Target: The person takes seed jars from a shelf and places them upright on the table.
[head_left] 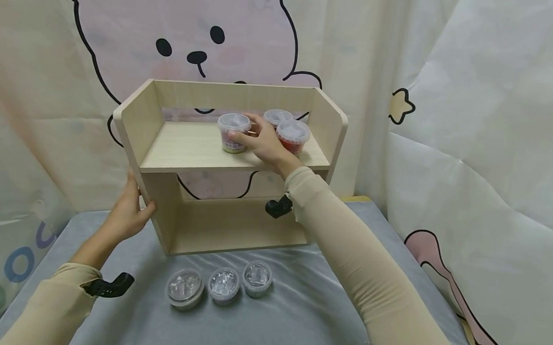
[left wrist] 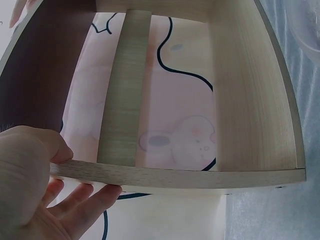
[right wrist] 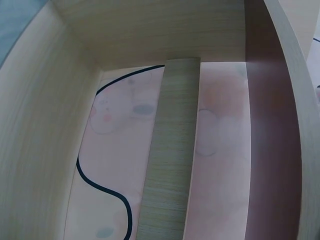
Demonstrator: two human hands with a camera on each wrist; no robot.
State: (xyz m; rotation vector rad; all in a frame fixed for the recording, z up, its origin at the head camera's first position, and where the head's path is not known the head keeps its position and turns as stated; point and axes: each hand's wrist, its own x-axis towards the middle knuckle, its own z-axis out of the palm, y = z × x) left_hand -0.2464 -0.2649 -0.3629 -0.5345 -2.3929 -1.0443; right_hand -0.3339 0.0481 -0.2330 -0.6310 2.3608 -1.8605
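A two-tier wooden shelf (head_left: pixel 225 162) stands on the cloth-covered table. On its upper board, my right hand (head_left: pixel 270 146) grips a clear lidded plastic cup (head_left: pixel 233 134), thumb in front and fingers at the far side. Just right of that hand are two similar cups, a front one (head_left: pixel 293 136) with red contents and a rear one (head_left: pixel 278 116) partly hidden. My left hand (head_left: pixel 126 211) holds the shelf's left side panel; in the left wrist view its thumb lies inside the panel edge (left wrist: pixel 175 177) and the fingers outside. The right wrist view shows only the shelf's lower compartment (right wrist: pixel 170 150).
Several feet in front of nothing else, a row of three lidded containers, left (head_left: pixel 184 288), middle (head_left: pixel 224 284) and right (head_left: pixel 257 278), sits on the blue-grey cloth (head_left: pixel 297 319) before the shelf. A printed curtain (head_left: pixel 470 151) hangs behind and beside the table.
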